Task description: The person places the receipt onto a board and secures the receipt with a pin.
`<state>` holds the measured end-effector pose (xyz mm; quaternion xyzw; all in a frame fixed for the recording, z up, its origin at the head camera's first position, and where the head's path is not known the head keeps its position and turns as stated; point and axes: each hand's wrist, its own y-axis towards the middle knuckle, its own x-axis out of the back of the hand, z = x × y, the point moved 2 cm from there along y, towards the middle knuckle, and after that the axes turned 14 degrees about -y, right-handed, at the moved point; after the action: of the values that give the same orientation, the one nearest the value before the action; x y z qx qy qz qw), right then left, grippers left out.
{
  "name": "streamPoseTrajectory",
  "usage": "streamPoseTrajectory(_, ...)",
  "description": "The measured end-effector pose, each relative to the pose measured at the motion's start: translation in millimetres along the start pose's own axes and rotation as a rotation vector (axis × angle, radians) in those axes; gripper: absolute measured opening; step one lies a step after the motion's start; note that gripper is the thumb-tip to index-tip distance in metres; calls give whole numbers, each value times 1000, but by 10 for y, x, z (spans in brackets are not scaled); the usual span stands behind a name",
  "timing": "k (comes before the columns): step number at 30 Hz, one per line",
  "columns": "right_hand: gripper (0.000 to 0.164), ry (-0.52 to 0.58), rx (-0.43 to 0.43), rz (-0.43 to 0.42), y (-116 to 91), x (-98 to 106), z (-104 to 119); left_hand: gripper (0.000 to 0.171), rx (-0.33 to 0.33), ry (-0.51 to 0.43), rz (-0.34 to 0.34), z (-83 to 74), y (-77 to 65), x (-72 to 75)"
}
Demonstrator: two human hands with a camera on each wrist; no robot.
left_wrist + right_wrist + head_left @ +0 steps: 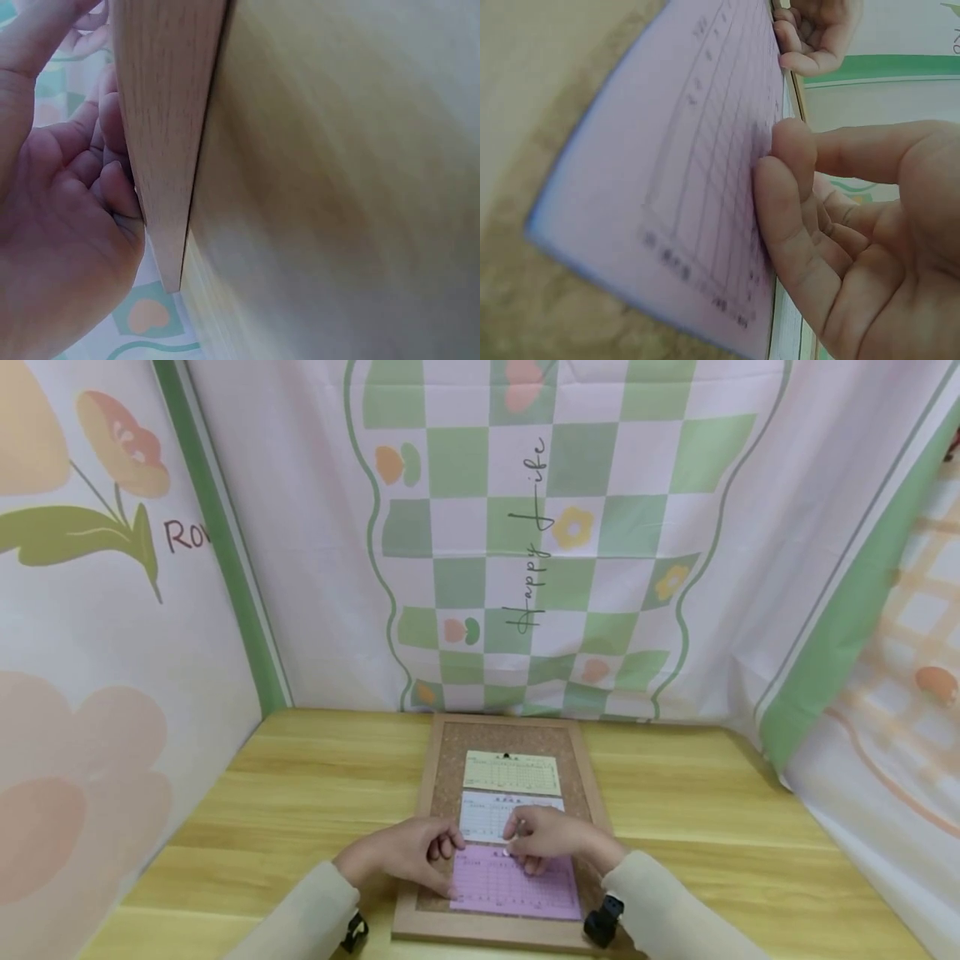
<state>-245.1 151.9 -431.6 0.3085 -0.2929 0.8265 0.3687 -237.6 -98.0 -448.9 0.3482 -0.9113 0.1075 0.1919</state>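
Note:
A pink printed slip [517,893] lies on the cork board [450,777], below a white slip [480,810] and a yellow slip [512,774]. At the pink slip's left edge, my left hand [408,852] touches it with the thumb low and the bent fingers near the top corner. Over its upper middle, my right hand [551,837] pinches a small white pushpin [507,852] against the paper. The thumb and forefinger mostly hide the pin in the right wrist view. A dark pin [506,756] sits at the yellow slip's top edge.
A wooden frame [427,785] borders the board, which lies on a wood-grain table [300,793]. Behind the table hangs a checked curtain [525,585], with printed cloth [112,693] at the left. Dark wrist devices [603,920] sit at both cuffs.

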Motion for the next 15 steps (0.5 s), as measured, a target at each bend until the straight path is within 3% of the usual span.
streamPoseTrajectory(15,17,73,64,16,-170,139,-156,36,32,-38,27,-18,7,58)
